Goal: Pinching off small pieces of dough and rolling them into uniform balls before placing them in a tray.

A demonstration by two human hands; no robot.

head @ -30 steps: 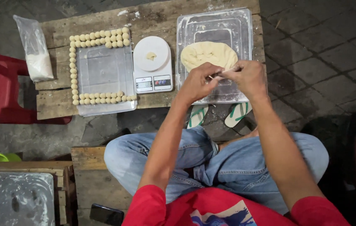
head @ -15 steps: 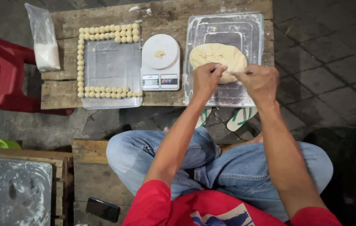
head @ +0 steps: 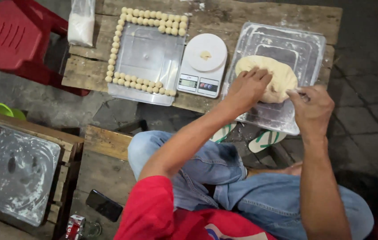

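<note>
A pale dough lump lies on a floured metal tray at the right of a low wooden table. My left hand lies on the lump's near left side, fingers curled into it. My right hand is at the lump's right edge, thumb and fingers pinched on a small bit of dough. A white kitchen scale stands left of the tray with a small dough piece on its plate. Further left, a second tray has small dough balls lined along its edges.
A clear bag of white flour stands at the table's far left corner, beside a red plastic chair. A floured tray rests on a wooden frame at lower left, near a green bowl. A dark phone lies by my knee.
Both hands, pinching together above the tray a second ago, have dropped onto the dough lump. My left hand now grips the lump and my right has moved to its right edge.
</note>
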